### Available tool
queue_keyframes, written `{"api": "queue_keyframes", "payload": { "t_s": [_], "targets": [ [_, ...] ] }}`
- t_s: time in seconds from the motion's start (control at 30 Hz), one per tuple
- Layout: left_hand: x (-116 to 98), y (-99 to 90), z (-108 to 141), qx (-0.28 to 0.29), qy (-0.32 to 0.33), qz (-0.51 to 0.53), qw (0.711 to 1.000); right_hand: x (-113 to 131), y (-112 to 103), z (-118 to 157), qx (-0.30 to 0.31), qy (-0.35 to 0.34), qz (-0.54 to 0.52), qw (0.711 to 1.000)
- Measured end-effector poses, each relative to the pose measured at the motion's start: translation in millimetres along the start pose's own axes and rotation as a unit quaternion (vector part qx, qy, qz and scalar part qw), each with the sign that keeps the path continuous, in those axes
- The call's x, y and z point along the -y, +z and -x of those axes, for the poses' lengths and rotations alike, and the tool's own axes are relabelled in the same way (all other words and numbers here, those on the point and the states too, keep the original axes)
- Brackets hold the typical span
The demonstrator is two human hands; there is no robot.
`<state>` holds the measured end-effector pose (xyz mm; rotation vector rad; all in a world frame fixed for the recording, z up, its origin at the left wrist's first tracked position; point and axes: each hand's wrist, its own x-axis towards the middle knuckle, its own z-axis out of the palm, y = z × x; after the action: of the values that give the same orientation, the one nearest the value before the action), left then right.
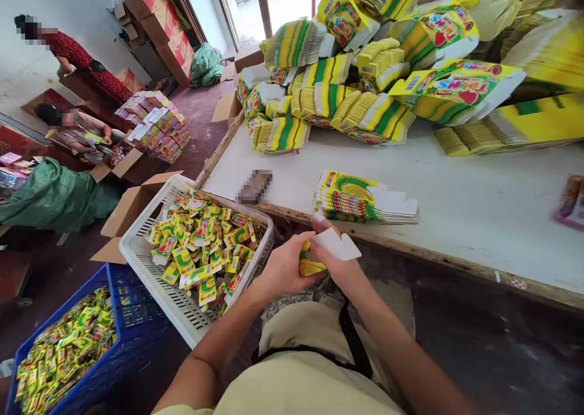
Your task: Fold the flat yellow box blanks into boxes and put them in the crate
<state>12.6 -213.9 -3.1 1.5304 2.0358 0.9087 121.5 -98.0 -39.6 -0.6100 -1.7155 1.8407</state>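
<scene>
In front of my body, both hands are around one small printed carton (309, 265), yellow and green with a white flap (336, 244) standing out past the right fingers. My left hand (283, 264) wraps its yellow side. My right hand (340, 272) grips it from the other side, near the flap. The fingers hide much of the carton. Just beyond the hands, a short stack of flat cartons (351, 197) lies at the table's near edge. To the left stands a white plastic basket (191, 325) heaped with small yellow-green packs (205, 244).
Bundles of folded cartons (328, 101) are piled along the back of the white table (456, 202). A blue crate (137, 299) of small packs is at lower left. Open cardboard boxes (125, 211) stand beside the basket. Two people (86, 68) are at the far left, near stacked pink boxes (159, 129).
</scene>
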Motion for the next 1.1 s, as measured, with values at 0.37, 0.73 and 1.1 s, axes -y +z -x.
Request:
{"api": "queue_keyframes", "payload": {
  "t_s": [0.37, 0.73, 1.1],
  "targets": [
    [10, 6.0, 9, 0.019, -0.025, 0.013, 0.999, 1, 3, 16, 0.149, -0.151, 0.157, 0.964],
    [1, -12.8, 6, -0.033, -0.054, 0.048, 0.997, 25, -20, 6, 0.281, -0.163, 0.348, 0.88],
    [1, -4.2, -2, 0.015, -0.064, 0.034, 0.997, 34, -35, -8, 0.325, -0.149, 0.26, 0.897]
  ]
}}
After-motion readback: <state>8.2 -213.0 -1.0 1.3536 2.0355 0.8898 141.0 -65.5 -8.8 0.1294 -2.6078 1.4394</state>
